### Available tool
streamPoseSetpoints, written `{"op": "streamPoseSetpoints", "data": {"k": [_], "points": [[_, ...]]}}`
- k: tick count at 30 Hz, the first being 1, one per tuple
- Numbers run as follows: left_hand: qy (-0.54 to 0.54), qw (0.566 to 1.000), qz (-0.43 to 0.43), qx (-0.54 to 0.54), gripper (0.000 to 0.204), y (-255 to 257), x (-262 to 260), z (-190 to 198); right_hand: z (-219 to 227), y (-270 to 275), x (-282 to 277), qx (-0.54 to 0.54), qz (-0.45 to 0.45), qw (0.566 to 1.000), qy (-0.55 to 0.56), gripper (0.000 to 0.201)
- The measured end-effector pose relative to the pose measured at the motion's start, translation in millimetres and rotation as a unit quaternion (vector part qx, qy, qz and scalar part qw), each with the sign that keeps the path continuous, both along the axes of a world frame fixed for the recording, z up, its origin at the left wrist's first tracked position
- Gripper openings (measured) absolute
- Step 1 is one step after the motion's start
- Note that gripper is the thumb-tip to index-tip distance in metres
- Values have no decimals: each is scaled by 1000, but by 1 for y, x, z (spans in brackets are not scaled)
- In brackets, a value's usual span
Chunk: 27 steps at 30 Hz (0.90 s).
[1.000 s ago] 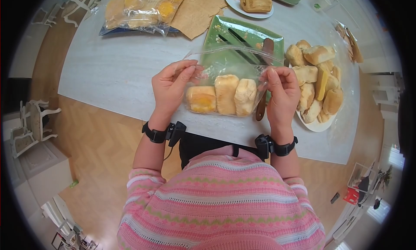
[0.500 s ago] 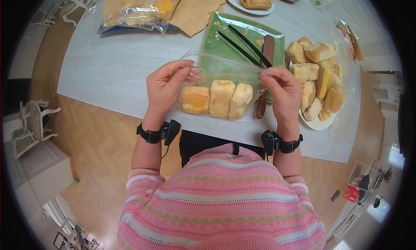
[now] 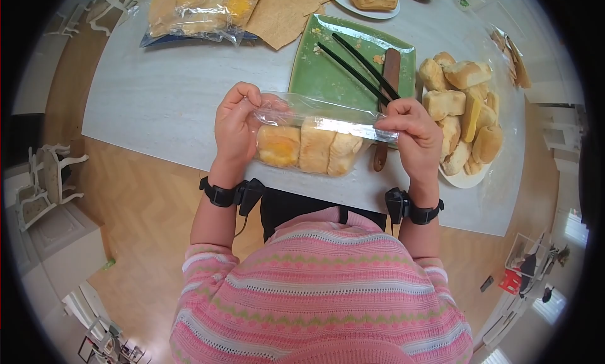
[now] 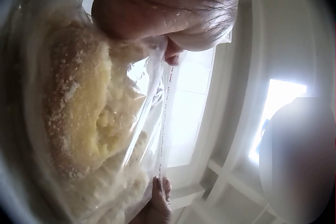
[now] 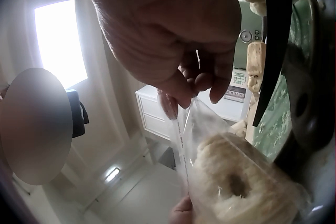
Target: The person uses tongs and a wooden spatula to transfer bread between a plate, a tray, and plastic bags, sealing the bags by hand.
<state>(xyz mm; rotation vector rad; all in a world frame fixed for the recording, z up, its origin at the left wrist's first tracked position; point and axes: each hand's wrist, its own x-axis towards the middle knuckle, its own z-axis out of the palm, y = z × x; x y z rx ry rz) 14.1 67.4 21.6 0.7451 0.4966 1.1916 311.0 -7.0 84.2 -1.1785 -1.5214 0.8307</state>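
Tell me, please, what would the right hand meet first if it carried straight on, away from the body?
Probably the black tongs on the green plate, just beyond the right hand, though its height is unclear.

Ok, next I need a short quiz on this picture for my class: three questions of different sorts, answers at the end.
1. Multiple choice: How many pieces of bread are in the clear bag that the left hand and right hand hold?
a) two
b) three
c) five

2. True or false: The black tongs lie over the green plate.

3. Fill the gap: The white plate of piled rolls is to the person's ____ of the green plate.

Key: 1 b; 2 true; 3 right
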Motion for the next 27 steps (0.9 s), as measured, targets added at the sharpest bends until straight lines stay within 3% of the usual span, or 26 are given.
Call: {"op": "streamPoseSetpoints", "data": {"k": [6, 9, 11, 14, 18, 20, 21, 23, 25, 27], "points": [[-50, 998, 12, -19, 9, -8, 7, 13, 2, -2, -2, -3, 0, 1000, -12, 30], [34, 998, 55, -2, 7, -12, 11, 15, 4, -2, -2, -15, -1, 1000, -15, 28], [177, 974, 121, 70, 16, -17, 14, 15, 5, -2, -1, -20, -4, 1000, -22, 27], [155, 970, 158, 96, 26, -21, 13, 12, 6, -3, -1, -5, -32, 998, 53, 27], [170, 961, 168, 141, 27, -36, 13, 23, 30, -6, -18, 35, -58, 997, 46, 27], [251, 925, 168, 230, 29, -45, 12, 34, 49, -7, -34, 119, -38, 983, -138, 24], [251, 925, 165, 232, 29, -50, 11, 39, 55, -7, -43, 120, -41, 982, -137, 24], [292, 886, 121, 340, 31, -56, 9, 49, 64, -5, -58, 179, 23, 957, -225, 21], [287, 883, 138, 346, 35, -57, 15, 58, 60, -9, -67, 168, 33, 953, -251, 19], [328, 850, 122, 395, 34, -61, 15, 66, 56, -12, -68, 157, 43, 946, -279, 18]]}}
